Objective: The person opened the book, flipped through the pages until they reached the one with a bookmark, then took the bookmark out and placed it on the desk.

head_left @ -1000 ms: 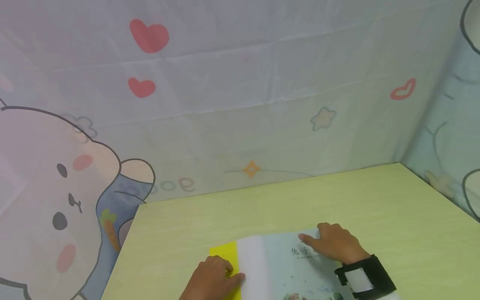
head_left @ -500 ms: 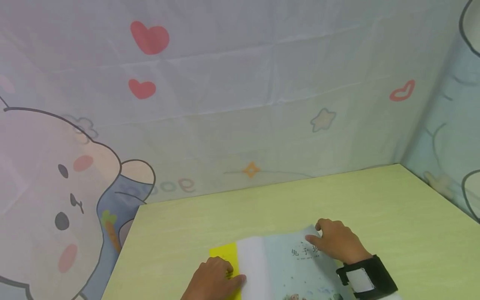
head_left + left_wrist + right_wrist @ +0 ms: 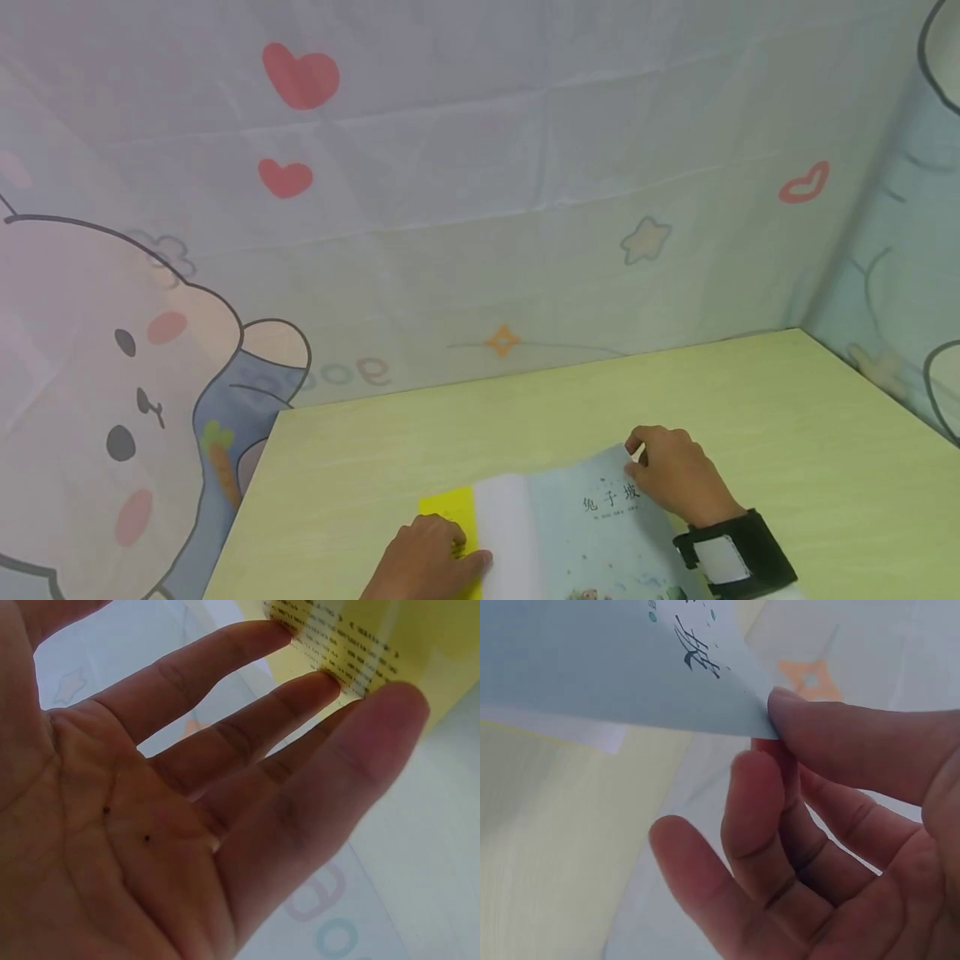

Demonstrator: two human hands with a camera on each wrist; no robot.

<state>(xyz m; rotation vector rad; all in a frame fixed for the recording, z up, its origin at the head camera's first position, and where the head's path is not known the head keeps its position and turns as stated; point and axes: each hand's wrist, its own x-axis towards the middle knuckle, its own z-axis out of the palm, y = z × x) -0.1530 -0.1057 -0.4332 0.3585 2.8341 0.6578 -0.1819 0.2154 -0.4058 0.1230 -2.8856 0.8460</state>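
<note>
An open picture book (image 3: 517,533) lies at the front of the table, with a yellow inner flap, a white strip and a pale blue page (image 3: 600,533) bearing dark Chinese characters. My right hand (image 3: 675,471) pinches the upper outer corner of that page between thumb and fingers. In the right wrist view the page corner (image 3: 727,712) is lifted above the table, with the other fingers loosely bent below. My left hand (image 3: 423,554) rests on the yellow flap (image 3: 457,500). Its fairly straight fingertips (image 3: 322,686) touch the flap in the left wrist view.
The pale yellow-green table (image 3: 525,417) extends behind the book. A cloth backdrop (image 3: 465,167) with hearts and a cartoon rabbit hangs along the back and sides. A black strap (image 3: 742,554) with a white patch wraps my right wrist.
My right hand has moved slightly up and away, its thumb sliding to the page corner. The corner has risen into a pinch, uncovering more printed characters. My left hand has stayed in place.
</note>
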